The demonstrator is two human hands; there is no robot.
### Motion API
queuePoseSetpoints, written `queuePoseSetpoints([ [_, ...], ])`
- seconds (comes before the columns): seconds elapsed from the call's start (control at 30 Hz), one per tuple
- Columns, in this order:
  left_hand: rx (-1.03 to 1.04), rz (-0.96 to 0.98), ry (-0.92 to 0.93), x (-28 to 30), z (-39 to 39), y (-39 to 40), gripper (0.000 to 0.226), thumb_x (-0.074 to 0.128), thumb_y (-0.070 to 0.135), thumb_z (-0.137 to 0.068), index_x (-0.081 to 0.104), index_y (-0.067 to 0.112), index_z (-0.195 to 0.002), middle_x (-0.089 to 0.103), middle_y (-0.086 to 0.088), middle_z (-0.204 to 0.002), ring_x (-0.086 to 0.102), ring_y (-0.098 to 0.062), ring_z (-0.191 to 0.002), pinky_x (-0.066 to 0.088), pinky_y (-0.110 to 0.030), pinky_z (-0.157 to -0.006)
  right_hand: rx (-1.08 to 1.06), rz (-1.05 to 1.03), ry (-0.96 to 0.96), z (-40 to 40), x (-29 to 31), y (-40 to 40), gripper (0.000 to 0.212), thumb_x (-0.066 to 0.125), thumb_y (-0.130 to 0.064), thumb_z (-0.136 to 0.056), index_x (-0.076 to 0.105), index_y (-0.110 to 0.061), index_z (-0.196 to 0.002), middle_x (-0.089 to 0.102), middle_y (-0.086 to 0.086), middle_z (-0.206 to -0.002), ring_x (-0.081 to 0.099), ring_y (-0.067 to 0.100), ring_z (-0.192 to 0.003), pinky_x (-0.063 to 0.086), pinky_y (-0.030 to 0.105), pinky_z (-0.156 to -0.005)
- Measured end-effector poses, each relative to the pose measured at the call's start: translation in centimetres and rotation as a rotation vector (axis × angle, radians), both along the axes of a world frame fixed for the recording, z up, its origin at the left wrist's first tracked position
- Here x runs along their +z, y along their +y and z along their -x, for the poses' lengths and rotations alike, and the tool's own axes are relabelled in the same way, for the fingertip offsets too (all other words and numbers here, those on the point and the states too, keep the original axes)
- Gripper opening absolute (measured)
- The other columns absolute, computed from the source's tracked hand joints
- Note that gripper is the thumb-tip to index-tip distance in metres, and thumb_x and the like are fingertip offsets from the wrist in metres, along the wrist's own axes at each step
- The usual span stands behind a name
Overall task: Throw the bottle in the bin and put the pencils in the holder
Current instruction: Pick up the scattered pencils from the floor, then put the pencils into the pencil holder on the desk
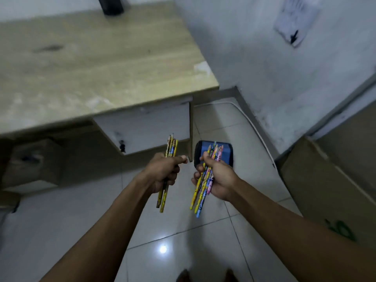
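Note:
My left hand [162,171] is closed around a small bundle of mostly yellow pencils [172,147], tips pointing up and away. My right hand [218,178] grips a second bundle of colourful pencils [200,198], yellow, blue and pink. Both hands hover over the tiled floor, in front of the desk's corner. Just behind my right hand, a dark bin with a blue inside [227,148] stands on the floor. A dark cylindrical object [110,5], cut off by the frame's top edge, stands at the desk's back edge. No bottle is in view.
The wooden desk [91,64] fills the upper left, with a white drawer unit [146,127] under its corner. Cardboard boxes [329,180] lean at the right wall. A white cable [252,123] runs along the floor by the wall. Another box [34,159] sits under the desk.

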State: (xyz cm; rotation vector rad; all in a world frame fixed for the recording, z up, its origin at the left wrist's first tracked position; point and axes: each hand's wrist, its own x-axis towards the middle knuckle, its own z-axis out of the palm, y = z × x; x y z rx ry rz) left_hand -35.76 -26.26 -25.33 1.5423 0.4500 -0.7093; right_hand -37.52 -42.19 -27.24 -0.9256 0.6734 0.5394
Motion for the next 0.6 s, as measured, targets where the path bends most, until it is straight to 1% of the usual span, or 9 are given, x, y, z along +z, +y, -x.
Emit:
queuePoseSetpoints([
  [0.07,-0.006,-0.012,-0.011,6.4,-0.2,0.7,0.015,0.059,0.021,-0.092,0.055,0.014,-0.08,0.031,0.001,-0.055,0.022,-0.011,-0.043,0.019,-0.02,-0.04,-0.001,-0.013,-0.019,-0.2,6.1,0.5,0.026,0.049,-0.034,-0.099,0.05,-0.013,-0.085,0.042,0.003,-0.057,0.043,0.018,-0.047,0.046,0.03,-0.056],
  [0.1,-0.007,-0.014,-0.02,9.3,-0.4,1.1,0.015,0.06,0.02,-0.092,0.052,0.015,-0.08,0.03,0.001,-0.055,0.022,-0.01,-0.041,0.018,-0.019,-0.039,0.004,-0.015,-0.033,-0.3,8.9,0.7,0.026,0.049,-0.035,-0.099,0.05,-0.014,-0.083,0.041,0.002,-0.057,0.041,0.017,-0.045,0.045,0.028,-0.054],
  [0.2,0.031,-0.022,-0.048,16.7,-0.8,2.2,0.01,0.06,0.02,-0.092,0.056,0.012,-0.094,0.03,0.002,-0.053,0.021,-0.01,-0.04,0.018,-0.018,-0.037,0.01,-0.013,-0.073,-1.0,16.1,1.8,0.027,0.051,-0.036,-0.098,0.05,-0.015,-0.08,0.039,0.001,-0.056,0.038,0.015,-0.043,0.041,0.026,-0.053],
  [0.23,0.056,-0.019,-0.06,18.9,-1.0,2.6,0.012,0.06,0.02,-0.092,0.059,0.01,-0.096,0.03,0.003,-0.051,0.021,-0.01,-0.038,0.018,-0.017,-0.037,0.011,-0.011,-0.091,-1.3,18.5,2.3,0.027,0.051,-0.036,-0.098,0.05,-0.015,-0.081,0.039,0.001,-0.055,0.038,0.015,-0.043,0.04,0.027,-0.053],
  [0.3,0.116,-0.015,-0.102,22.7,-1.2,3.6,0.014,0.061,0.02,-0.091,0.062,0.006,-0.093,0.03,0.004,-0.045,0.02,-0.009,-0.035,0.016,-0.017,-0.038,0.021,0.01,-0.144,-1.9,22.7,3.4,0.025,0.05,-0.034,-0.098,0.05,-0.015,-0.082,0.039,0.0,-0.054,0.037,0.014,-0.043,0.039,0.026,-0.052],
  [0.37,0.158,-0.002,-0.136,25.6,-1.4,4.5,0.015,0.061,0.02,-0.091,0.063,0.006,-0.089,0.03,0.005,-0.042,0.02,-0.009,-0.034,0.016,-0.017,-0.039,0.035,0.036,-0.198,-2.5,25.9,4.4,0.024,0.05,-0.034,-0.099,0.051,-0.015,-0.083,0.039,0.0,-0.054,0.036,0.014,-0.043,0.039,0.025,-0.05],
  [0.43,0.176,0.009,-0.169,28.1,-1.8,5.6,0.016,0.061,0.02,-0.091,0.062,0.005,-0.088,0.029,0.003,-0.045,0.02,-0.01,-0.035,0.016,-0.016,-0.039,0.039,0.053,-0.235,-3.1,28.5,5.4,0.023,0.051,-0.034,-0.099,0.052,-0.015,-0.084,0.039,-0.001,-0.055,0.035,0.011,-0.04,0.039,0.024,-0.047],
  [0.5,0.188,-0.012,-0.187,30.0,-2.5,6.7,0.016,0.061,0.019,-0.091,0.062,0.004,-0.088,0.029,0.002,-0.047,0.021,-0.01,-0.036,0.017,-0.017,-0.039,0.034,0.049,-0.249,-3.8,30.6,6.4,0.023,0.052,-0.034,-0.098,0.054,-0.015,-0.085,0.039,-0.002,-0.054,0.033,0.01,-0.038,0.037,0.022,-0.045],
  [0.6,0.207,-0.031,-0.193,32.3,-3.8,8.8,0.013,0.063,0.018,-0.089,0.061,0.004,-0.088,0.031,0.003,-0.044,0.021,-0.01,-0.035,0.019,-0.017,-0.038,0.028,0.043,-0.265,-5.0,32.9,8.0,0.023,0.052,-0.034,-0.098,0.054,-0.014,-0.086,0.037,-0.002,-0.053,0.03,0.008,-0.035,0.033,0.02,-0.04],
])
